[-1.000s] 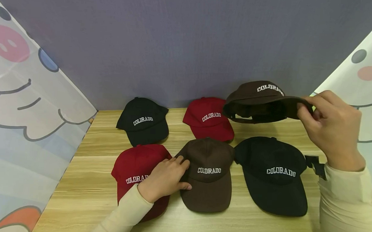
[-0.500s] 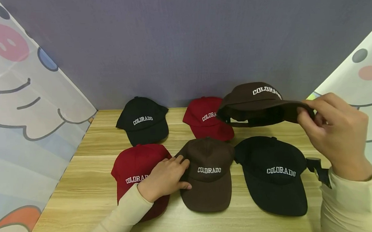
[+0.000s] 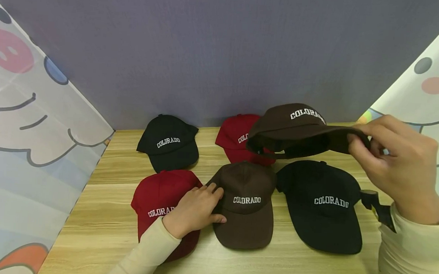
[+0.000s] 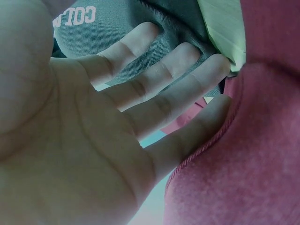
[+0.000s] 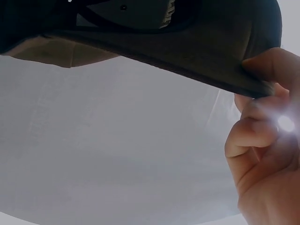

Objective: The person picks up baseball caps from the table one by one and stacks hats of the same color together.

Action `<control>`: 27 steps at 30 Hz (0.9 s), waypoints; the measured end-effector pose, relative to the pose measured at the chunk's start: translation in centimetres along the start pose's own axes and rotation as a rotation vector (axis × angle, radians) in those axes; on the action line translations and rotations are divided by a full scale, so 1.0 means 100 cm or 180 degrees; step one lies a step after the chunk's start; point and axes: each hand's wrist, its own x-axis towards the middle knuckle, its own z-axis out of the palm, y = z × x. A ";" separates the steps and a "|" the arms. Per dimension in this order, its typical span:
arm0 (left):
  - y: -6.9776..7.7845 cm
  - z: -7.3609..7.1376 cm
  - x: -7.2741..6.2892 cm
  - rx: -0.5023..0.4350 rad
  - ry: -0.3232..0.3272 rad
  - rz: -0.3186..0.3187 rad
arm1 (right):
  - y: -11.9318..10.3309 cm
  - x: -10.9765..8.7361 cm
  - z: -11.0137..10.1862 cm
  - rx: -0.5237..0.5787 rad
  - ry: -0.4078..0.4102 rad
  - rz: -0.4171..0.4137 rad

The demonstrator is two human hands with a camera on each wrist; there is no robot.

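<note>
My right hand (image 3: 402,161) pinches the brim of a dark brown baseball cap (image 3: 297,124) between thumb and fingers. The cap is held up above the table, its brim toward the right and its hollow underside partly showing. In the right wrist view the thumb lies against the underside of the brim (image 5: 201,51). My left hand (image 3: 198,207) rests with relaxed fingers on the left side of a second brown cap (image 3: 243,228); the wrist lies over a red cap (image 3: 162,191). From the left wrist, the fingertips touch the brown crown (image 4: 126,42), with the red cap (image 4: 239,159) beside the little finger.
A black cap (image 3: 169,143) sits at the back left, and another red cap (image 3: 230,139) at the back middle is partly covered by the raised one. A larger black cap (image 3: 323,211) lies front right. A grey wall (image 3: 223,51) closes the back of the wooden table (image 3: 103,197).
My right hand has moved slightly right and down. The raised brown cap has come lower and further left, covering more of the back red cap. The left hand stays in place.
</note>
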 end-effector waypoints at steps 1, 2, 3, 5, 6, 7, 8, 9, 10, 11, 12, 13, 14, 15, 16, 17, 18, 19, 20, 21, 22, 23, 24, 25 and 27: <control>0.000 0.000 0.000 0.0003 0.0000 0.0001 | -0.001 0.000 0.000 0.0023 -0.0009 -0.0007; 0.000 0.000 0.000 0.0006 0.0001 0.0002 | -0.002 -0.001 -0.001 0.0044 -0.0020 -0.0017; 0.000 0.000 0.000 0.0009 0.0004 0.0003 | -0.003 -0.001 -0.001 0.0064 -0.0031 -0.0025; 0.000 0.000 0.000 0.0018 0.0013 0.0008 | -0.005 -0.002 -0.001 0.0126 -0.0045 -0.0036; 0.000 0.000 0.001 0.0022 0.0018 0.0012 | -0.006 -0.002 -0.001 0.0152 -0.0052 -0.0048; 0.000 0.000 0.001 0.0028 0.0024 0.0015 | -0.008 -0.002 -0.002 0.0180 -0.0057 -0.0057; -0.001 0.001 0.001 0.0030 0.0026 0.0017 | -0.009 -0.003 -0.002 0.0212 -0.0062 -0.0068; -0.001 0.001 0.001 0.0032 0.0028 0.0019 | -0.010 -0.003 -0.002 0.0237 -0.0068 -0.0077; -0.001 0.001 0.001 0.0033 0.0029 0.0021 | -0.011 -0.003 -0.002 0.0271 -0.0075 -0.0083; -0.001 0.001 0.001 0.0035 0.0031 0.0024 | -0.013 -0.004 -0.002 0.0305 -0.0081 -0.0086; -0.001 0.002 0.001 0.0035 0.0029 0.0025 | -0.014 -0.004 -0.003 0.0343 -0.0089 -0.0088; -0.001 0.002 0.001 0.0034 0.0030 0.0024 | -0.016 -0.004 -0.003 0.0384 -0.0095 -0.0085; -0.001 0.001 0.001 0.0029 0.0030 0.0023 | -0.018 -0.004 -0.004 0.0426 -0.0104 -0.0084; -0.002 0.001 0.001 0.0025 0.0031 0.0021 | -0.019 -0.004 -0.004 0.0461 -0.0114 -0.0084; -0.002 0.001 0.001 0.0027 0.0034 0.0019 | -0.021 -0.004 -0.005 0.0496 -0.0126 -0.0083; -0.002 0.002 0.001 0.0025 0.0037 0.0018 | -0.022 -0.004 -0.006 0.0522 -0.0143 -0.0088; -0.002 0.002 0.001 0.0024 0.0044 0.0018 | -0.023 -0.004 -0.006 0.0536 -0.0162 -0.0097; -0.002 0.002 0.001 0.0028 0.0053 0.0020 | -0.024 -0.004 -0.007 0.0546 -0.0178 -0.0104; -0.002 0.002 0.001 0.0033 0.0059 0.0021 | -0.024 -0.004 -0.007 0.0564 -0.0195 -0.0111; -0.003 0.002 0.001 0.0041 0.0066 0.0024 | -0.024 -0.005 -0.008 0.0585 -0.0210 -0.0118; -0.003 0.001 0.001 0.0050 0.0071 0.0024 | -0.023 -0.006 -0.008 0.0592 -0.0230 -0.0125; -0.003 0.001 0.001 0.0050 0.0073 0.0026 | -0.023 -0.006 -0.008 0.0612 -0.0245 -0.0136; -0.003 0.001 0.001 0.0047 0.0072 0.0024 | -0.021 -0.008 -0.009 0.0626 -0.0258 -0.0146; -0.003 0.000 0.000 0.0038 0.0063 0.0018 | -0.020 -0.009 -0.009 0.0646 -0.0274 -0.0153; -0.003 0.000 0.000 0.0001 0.0036 0.0002 | -0.018 -0.011 -0.010 0.0658 -0.0302 -0.0175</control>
